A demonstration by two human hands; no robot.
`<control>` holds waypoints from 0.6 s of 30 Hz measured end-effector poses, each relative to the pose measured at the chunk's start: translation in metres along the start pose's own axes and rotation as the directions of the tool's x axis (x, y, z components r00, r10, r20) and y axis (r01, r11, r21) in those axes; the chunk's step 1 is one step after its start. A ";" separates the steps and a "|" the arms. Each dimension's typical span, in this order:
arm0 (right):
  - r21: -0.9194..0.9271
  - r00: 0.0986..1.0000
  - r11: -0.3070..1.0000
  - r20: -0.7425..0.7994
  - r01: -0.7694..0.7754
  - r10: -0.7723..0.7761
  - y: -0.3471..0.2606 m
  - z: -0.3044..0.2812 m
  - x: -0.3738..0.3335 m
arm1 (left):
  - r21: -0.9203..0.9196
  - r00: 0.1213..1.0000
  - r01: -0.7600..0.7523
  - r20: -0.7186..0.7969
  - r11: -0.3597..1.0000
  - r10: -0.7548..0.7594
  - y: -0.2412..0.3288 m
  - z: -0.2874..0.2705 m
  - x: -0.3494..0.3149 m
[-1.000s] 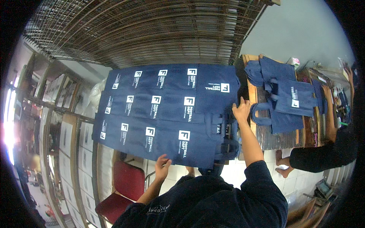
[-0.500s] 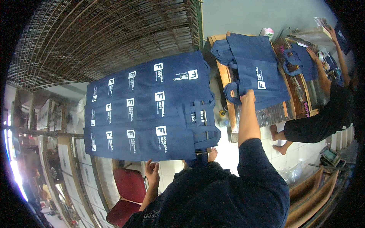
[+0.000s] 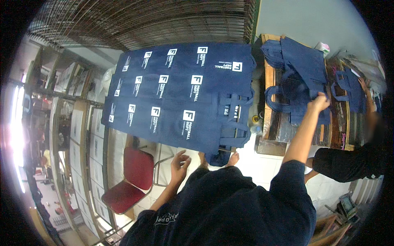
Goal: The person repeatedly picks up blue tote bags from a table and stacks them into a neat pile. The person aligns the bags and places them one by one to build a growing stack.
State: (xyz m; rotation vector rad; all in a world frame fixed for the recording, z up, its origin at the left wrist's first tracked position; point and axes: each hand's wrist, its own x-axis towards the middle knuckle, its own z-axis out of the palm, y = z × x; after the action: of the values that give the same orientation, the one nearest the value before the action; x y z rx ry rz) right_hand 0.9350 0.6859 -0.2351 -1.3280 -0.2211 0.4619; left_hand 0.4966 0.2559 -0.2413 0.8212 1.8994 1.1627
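My right hand (image 3: 319,102) is closed on the edge of a navy tote bag (image 3: 318,80), whose near part is lifted and folded over, hiding its print. More navy tote bags (image 3: 276,51) with handle loops lie under and beside it on a wooden bench. My left hand (image 3: 180,165) hangs in front of the near edge of a large table spread, fingers apart and slightly curled, holding nothing. Overlapping rows of navy tote bags (image 3: 176,96) with white prints cover that spread, handles at its right end.
A red chair (image 3: 137,168) stands at the left by my left arm. Behind the bags rises a wire rack (image 3: 164,20). At the right another person (image 3: 353,162) handles a navy bag (image 3: 351,88). Bottles (image 3: 255,123) stand on the floor between table and bench.
My right hand has drawn the bag's near edge up and folded it, turning its print out of sight. My left hand stays empty near the table edge. The view has shifted left.
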 end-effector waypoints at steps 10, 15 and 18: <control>-0.237 0.215 0.819 0.966 0.523 0.143 -0.198 -0.029 -0.200 | -0.194 0.637 0.186 0.770 0.963 0.032 0.051 0.076 0.051; -0.244 -0.051 0.949 0.965 0.200 0.259 -0.226 -0.035 -0.288 | -0.232 0.392 0.462 0.919 0.856 0.038 0.064 0.077 0.045; -0.212 0.041 0.964 0.977 0.159 0.208 -0.229 -0.053 -0.302 | -0.321 0.336 0.579 0.932 0.749 0.140 0.077 0.054 0.044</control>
State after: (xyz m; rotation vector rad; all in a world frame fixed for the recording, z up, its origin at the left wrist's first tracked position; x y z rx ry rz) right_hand 0.7336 0.4672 0.0051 -0.9890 -1.5655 1.4579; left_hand 0.5300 0.3448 -0.1992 0.5544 0.5216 0.7264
